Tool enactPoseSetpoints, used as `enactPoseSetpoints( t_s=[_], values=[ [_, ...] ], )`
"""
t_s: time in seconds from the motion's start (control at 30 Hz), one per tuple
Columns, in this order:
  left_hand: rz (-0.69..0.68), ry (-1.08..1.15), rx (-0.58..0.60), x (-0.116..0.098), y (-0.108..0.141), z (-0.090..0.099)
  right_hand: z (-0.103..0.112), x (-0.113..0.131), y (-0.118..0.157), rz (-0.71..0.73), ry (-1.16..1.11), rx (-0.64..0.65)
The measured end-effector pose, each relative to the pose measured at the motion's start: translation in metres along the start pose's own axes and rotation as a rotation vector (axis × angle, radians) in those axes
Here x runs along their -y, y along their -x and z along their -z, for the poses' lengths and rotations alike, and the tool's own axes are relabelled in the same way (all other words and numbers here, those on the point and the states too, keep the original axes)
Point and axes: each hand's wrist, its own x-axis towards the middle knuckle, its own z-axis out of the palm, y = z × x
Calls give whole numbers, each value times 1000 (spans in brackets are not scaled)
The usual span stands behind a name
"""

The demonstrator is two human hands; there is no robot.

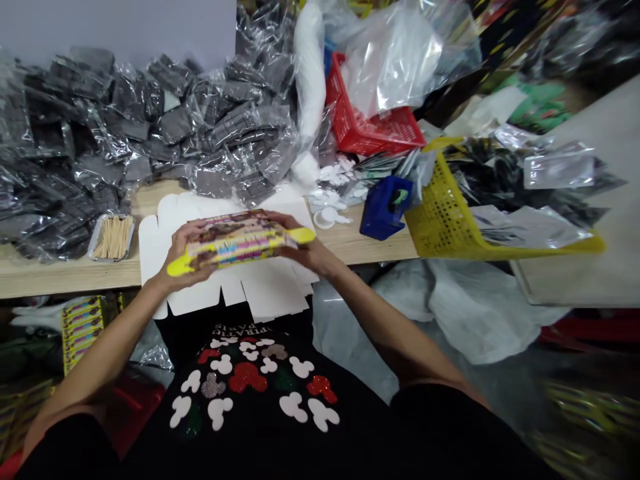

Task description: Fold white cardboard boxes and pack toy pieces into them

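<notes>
Between my two hands is a colourful printed cardboard box (240,240) with yellow end flaps sticking out at both sides. My left hand (186,250) is closed on its left end and my right hand (303,248) on its right end. Blur hides the exact placing of some fingers. Beneath the box lies a stack of white cardboard box blanks (270,297), overhanging the front edge of the wooden table (370,250).
Dark grey pieces in clear plastic (200,127) are heaped behind. A tray of wooden sticks (114,238) sits left. Rightward are white plastic scoop-like pieces (330,217), a blue tape dispenser (387,208), a red basket (370,137) and a yellow basket (440,220) of packets.
</notes>
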Motion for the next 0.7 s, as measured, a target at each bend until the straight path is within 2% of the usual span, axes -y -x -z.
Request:
enactPoseSetpoints(
  t_s=[0.07, 0.1, 0.17, 0.23, 0.33, 0.4, 0.5, 0.6, 0.7],
  values=[
    [175, 229, -238, -11, -17, -4, 8, 19, -19, -123, -60, -76],
    [282, 319, -341, -15, -26, -6, 14, 30, -30, -160, -15, -116],
    [457, 432, -462, -20, -45, -8, 29, 51, -53, -162, 232, -179],
    [548, 475, -478, -22, -60, -8, 43, 73, -77, -122, 565, -159],
    [576, 473, -457, -23, -69, -6, 56, 99, -106, -105, 847, 27],
    [582, 467, -473, -25, -68, -5, 57, 107, -118, -133, 836, 111],
    [590, 476, -496, -28, -64, -5, 52, 108, -122, -174, 739, 127],
    [578, 489, -506, -31, -63, -9, 44, 108, -110, -161, 779, 110],
    [569, 511, -525, -30, -61, -14, 35, 109, -88, -121, 845, 110]
  ],
)
